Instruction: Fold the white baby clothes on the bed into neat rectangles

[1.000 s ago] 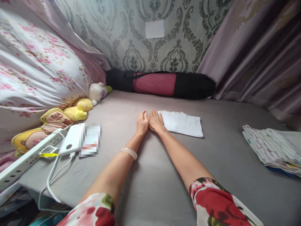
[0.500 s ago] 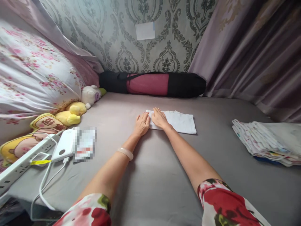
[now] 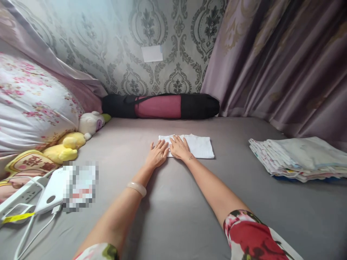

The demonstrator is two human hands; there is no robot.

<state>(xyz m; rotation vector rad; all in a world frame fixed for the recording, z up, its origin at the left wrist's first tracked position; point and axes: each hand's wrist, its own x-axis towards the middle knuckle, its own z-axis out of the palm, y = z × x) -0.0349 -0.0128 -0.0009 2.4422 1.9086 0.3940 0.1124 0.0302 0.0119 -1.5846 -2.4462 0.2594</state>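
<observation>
A white folded cloth lies flat on the grey bed sheet, ahead of me. My left hand rests palm down on its left end, fingers spread. Beside it, my right hand presses flat on the cloth a little left of its middle, fingers stretched out. Part of the cloth's left side is hidden under both hands. Neither hand grips anything.
A stack of folded cloths sits at the right. To the left are a white power bank with cables, a power strip and plush toys. A long black and pink bag lies along the wall.
The view has turned slightly right and up. Both hands stay flat on the cloth; the left hand's fingers are more spread and now lie over the cloth's left end.
</observation>
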